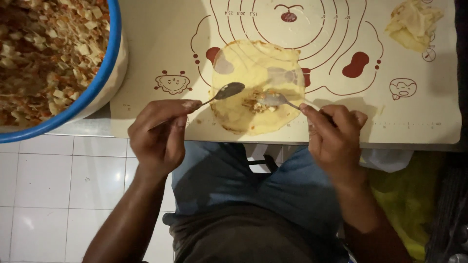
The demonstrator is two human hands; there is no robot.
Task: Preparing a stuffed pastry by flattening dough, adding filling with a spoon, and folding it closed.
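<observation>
1. Two hands work at the near edge of the tabletop, each clenched round the handle of its own spoon. The left hand (158, 134) grips a metal spoon (228, 91) whose empty bowl hangs just above the near left rim of a thin, round, pale yellow dough wrapper (256, 92), seemingly kept ready to scrape.
2. The right hand (336, 136) holds a second metal spoon (274, 100) tipped low, its bowl touching a small mound of chopped filling (256, 104) on the near middle of the wrapper.
3. That wrapper lies flat on a cream silicone baking mat with red-brown printed rings and cartoon figures (161, 44), which covers the tabletop to its near edge.
4. At the left edge, a large blue-rimmed plastic basin (105, 73) heaped with diced filling stands close to the left hand.
5. Toward the far right corner lies a crumpled pile of spare wrappers (413, 23), well apart. Nothing stands between spoons and wrapper.
</observation>
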